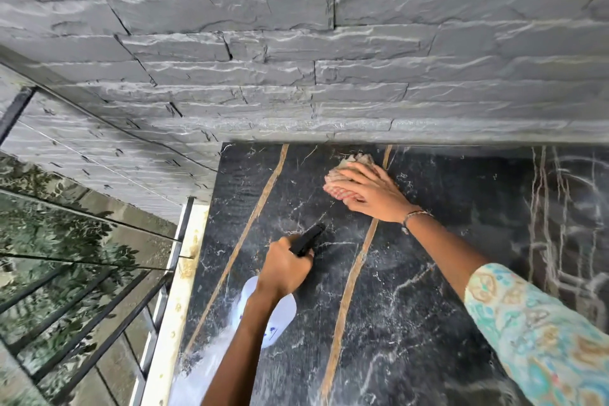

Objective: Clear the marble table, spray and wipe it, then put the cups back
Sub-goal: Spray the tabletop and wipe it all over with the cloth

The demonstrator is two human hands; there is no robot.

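The black marble table (412, 290) with tan veins fills the lower middle of the head view. My left hand (285, 269) grips the black trigger head of a white spray bottle (280, 316), nozzle pointing toward the far side of the table. My right hand (369, 191) presses flat on a bunched pinkish cloth (336, 175) near the table's far edge, close to the wall. No cups are in view.
A grey stone wall (296, 59) rises directly behind the table. To the left, beyond the table's white edge (178, 306), there is a dark metal railing (99, 323) with glass and foliage below.
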